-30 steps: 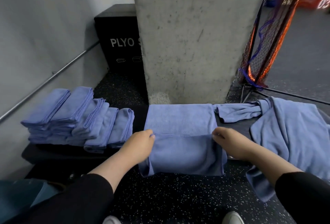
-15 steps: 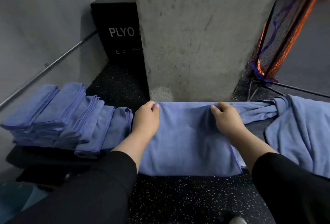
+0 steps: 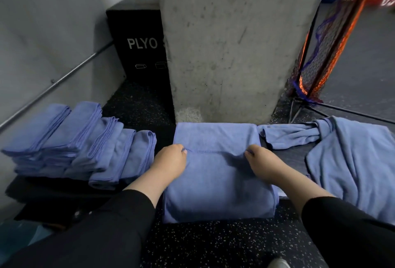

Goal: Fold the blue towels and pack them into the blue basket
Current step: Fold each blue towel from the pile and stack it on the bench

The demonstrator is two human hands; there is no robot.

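A blue towel (image 3: 215,184) lies partly folded in front of me on a low dark bench, its near part hanging over the front edge. My left hand (image 3: 171,161) pinches the hemmed edge of the towel's top layer at its left end, and my right hand (image 3: 259,162) pinches the same edge at its right end. That edge runs across the towel's middle. Several folded blue towels (image 3: 77,143) stand stacked at the left. A heap of unfolded blue towels (image 3: 350,161) lies at the right. At the bottom left a blue shape (image 3: 19,240), perhaps the basket, shows only partly.
A concrete pillar (image 3: 235,43) rises right behind the bench. A black plyo box (image 3: 139,39) stands at the back left beside a grey wall with a metal rail (image 3: 64,77). A netted frame (image 3: 320,54) leans at the right. Speckled dark floor (image 3: 213,244) lies below.
Both hands carried the towel's edge to the far side half a second ago. They have since come back toward me and now grip an edge at mid-towel.
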